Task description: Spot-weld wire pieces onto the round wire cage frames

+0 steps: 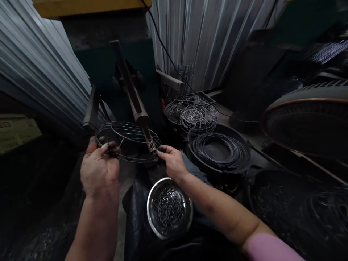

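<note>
Corrugated wall (201, 36) behind machine. Left hand (99, 168) grip holds wire rack (127, 135) at rod (137, 105) tip; right hand (174, 163) at rack's right edge, can't tell grip. Metal bowl (150, 206) below.

Black sheet (136, 217) supports metal bowl (151, 214); bent wires (170, 210) heaped inside. Black basin (219, 149) carries coiled wire rings (237, 152), stacked flat. Sheet's own support hidden.

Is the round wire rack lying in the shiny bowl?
No, the left hand holds the wire rack by its edge, away from the bowl.
</note>
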A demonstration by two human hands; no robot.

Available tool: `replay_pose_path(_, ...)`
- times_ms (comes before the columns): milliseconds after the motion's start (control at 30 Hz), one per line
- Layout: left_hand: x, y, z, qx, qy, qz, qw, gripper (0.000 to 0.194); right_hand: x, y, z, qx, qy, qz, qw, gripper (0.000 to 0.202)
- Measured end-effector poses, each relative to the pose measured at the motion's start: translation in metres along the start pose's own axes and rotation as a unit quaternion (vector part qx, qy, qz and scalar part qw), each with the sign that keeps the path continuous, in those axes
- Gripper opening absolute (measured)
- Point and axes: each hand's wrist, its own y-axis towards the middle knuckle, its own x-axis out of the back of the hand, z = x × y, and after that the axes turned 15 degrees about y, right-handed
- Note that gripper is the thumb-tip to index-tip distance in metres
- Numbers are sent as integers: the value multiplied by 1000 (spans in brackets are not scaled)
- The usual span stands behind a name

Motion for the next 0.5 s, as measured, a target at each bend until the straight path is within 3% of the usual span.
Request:
replay_pose_path(67, 3, -6, 3, 48, -30, -15, 998, 42, 7, -1, 2, -4, -33, 26, 999, 24)
replay_pose_path(167, 17, -17, 5, 67, -51, -35, 996, 42, 17, -9, 5, -19, -110, 89, 990, 21)
replay_pose_path(267, 38, -17, 12, 109, -88, -48, 989, 36, 25, -18, 4, 19, -239, 151, 959, 12)
replay_pose_path(367, 62, -7, 35, 166, -140, -37, 975, 27, 31, -25, -3, 151, -396, 214, 880, 13)
replay_pose_path(500, 91, 0, 90, 234, -165, -42, 957, 20, 46, -38, -22, 255, -566, 281, 732, 25)
